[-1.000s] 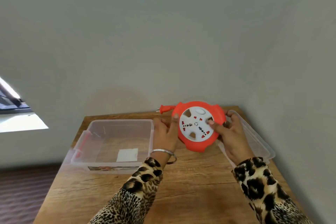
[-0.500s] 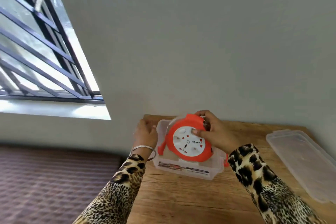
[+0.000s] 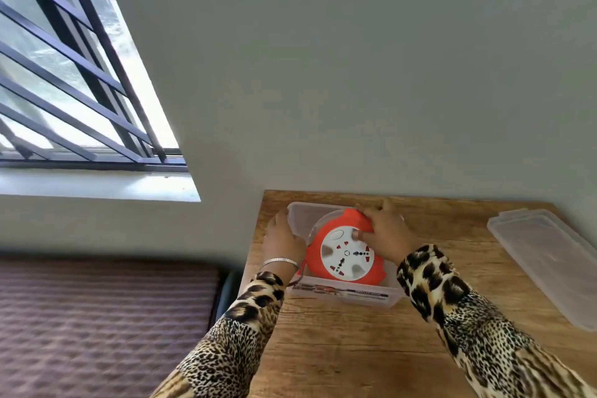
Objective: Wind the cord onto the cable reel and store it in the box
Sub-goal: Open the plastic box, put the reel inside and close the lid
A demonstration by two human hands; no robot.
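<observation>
The orange cable reel point(image 3: 345, 257) with its white socket face lies inside the clear plastic box point(image 3: 342, 296) at the table's far left corner. My right hand point(image 3: 386, 231) grips the reel's upper right edge, thumb on the white face. My left hand point(image 3: 282, 237) holds the box's left wall, fingers curled over its rim. A short bit of orange cord shows at the reel's left side, by my left wrist; the rest of the cord is out of sight.
The box's clear lid point(image 3: 546, 263) lies on the wooden table point(image 3: 349, 349) at the right. A grey wall runs right behind the table. A barred window point(image 3: 64, 74) and a brown patterned surface point(image 3: 106, 326) are to the left.
The reel has gone from being held above the table to lying inside the box. My left hand has let go of the reel and now holds the box's left wall.
</observation>
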